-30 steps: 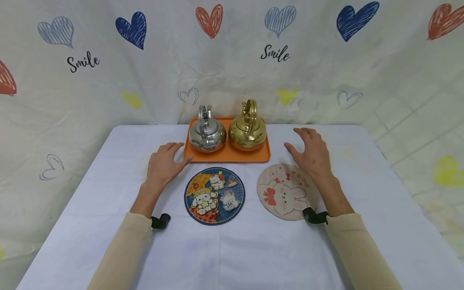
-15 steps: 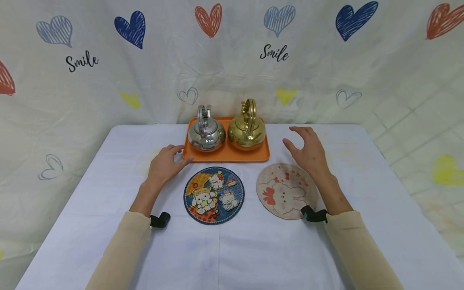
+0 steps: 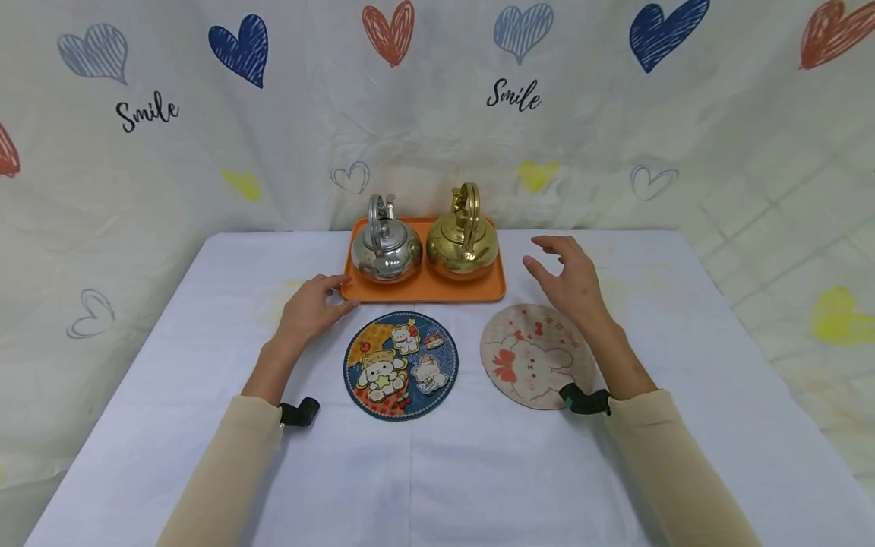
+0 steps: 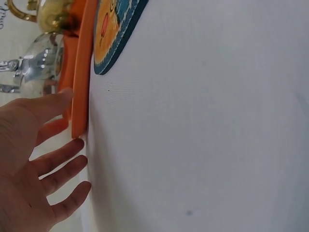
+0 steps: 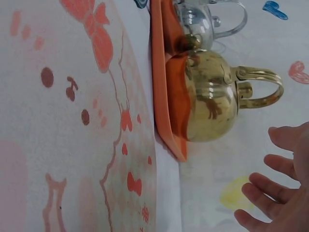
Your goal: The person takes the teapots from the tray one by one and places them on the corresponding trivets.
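Note:
An orange tray [image 3: 432,293] at the table's far edge bears a silver teapot [image 3: 386,254] on its left and a gold teapot [image 3: 462,247] on its right. At the tray's front left corner is my left hand [image 3: 311,308]. Its thumb and forefinger meet or nearly meet the rim, the other fingers loosely spread; firm contact is hard to tell. Some way right of the tray, my right hand [image 3: 574,281] hovers with fingers apart and nothing in them. The right wrist view shows a gap between those fingers and the gold teapot [image 5: 212,96].
In front of the tray lie two round mats, a blue patterned one [image 3: 401,366] on the left and a pink rabbit one [image 3: 536,357] on the right, partly under my right forearm. A white cloth covers the table [image 3: 410,486]. Behind hangs a heart-printed curtain [image 3: 437,114].
My left hand has edged down to the tray's corner, its forefinger now at the rim. My right hand has drifted slightly left toward the tray. The tray and teapots stay in place.

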Demonstrator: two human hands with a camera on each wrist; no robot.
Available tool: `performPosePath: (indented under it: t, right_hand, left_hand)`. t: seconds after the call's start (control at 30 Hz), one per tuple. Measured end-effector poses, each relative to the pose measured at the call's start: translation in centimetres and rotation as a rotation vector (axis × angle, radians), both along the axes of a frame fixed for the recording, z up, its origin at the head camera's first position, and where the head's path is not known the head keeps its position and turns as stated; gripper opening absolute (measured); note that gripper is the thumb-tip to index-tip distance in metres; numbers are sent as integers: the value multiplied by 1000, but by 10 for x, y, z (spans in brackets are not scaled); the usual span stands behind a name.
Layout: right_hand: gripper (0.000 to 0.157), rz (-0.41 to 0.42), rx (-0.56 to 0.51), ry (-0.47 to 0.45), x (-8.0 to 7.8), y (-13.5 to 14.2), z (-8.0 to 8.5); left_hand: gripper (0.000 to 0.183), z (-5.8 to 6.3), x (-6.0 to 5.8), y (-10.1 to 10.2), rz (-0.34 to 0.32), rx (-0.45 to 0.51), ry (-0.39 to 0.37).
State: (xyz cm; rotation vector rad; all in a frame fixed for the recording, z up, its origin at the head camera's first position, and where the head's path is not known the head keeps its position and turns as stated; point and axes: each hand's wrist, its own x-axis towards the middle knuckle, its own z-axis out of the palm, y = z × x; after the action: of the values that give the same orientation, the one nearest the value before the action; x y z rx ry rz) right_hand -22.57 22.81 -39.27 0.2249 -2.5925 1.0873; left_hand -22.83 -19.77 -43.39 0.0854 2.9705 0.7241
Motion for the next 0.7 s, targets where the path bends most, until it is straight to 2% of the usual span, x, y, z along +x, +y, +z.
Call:
performPosePath:
  t: [0.37, 0.7]
  right_hand:
    - [42, 81, -105, -16, 0, -7, 5]
    - [44, 99, -133, -59, -2, -14, 7]
  left_hand:
    - [51, -3, -1, -5, 0, 43, 36]
    - [41, -6, -4, -9, 25, 132, 38]
